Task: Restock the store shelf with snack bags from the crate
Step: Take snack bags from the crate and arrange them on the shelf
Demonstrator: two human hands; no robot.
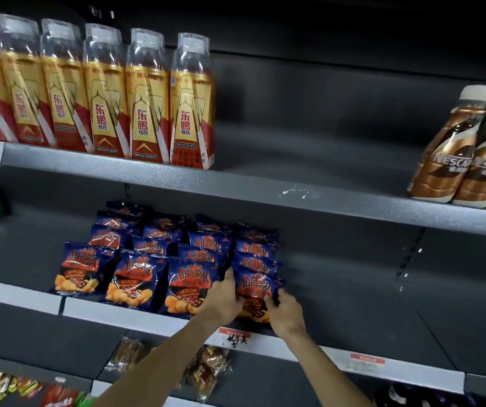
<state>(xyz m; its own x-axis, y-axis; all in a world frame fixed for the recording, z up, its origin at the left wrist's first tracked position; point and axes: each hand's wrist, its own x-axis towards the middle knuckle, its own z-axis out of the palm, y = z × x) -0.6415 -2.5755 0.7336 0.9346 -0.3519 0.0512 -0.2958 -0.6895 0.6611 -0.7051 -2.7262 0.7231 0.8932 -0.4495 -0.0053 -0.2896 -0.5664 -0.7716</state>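
Note:
Several dark blue snack bags stand in rows on the middle shelf [338, 289]. The front bag of the rightmost row [255, 286] is held upright between both hands. My left hand [224, 298] grips its left edge, thumb up along the side. My right hand [284, 314] pinches its lower right corner. Other front bags stand to the left [134, 279], [77, 268]. The crate is out of view.
Gold and red drink bottles [145, 98] line the upper shelf at left; brown coffee bottles [453, 154] stand at its right. A price tag [234, 337] hangs on the shelf edge under my hands. Wrapped snacks [206, 368] lie on the shelf below.

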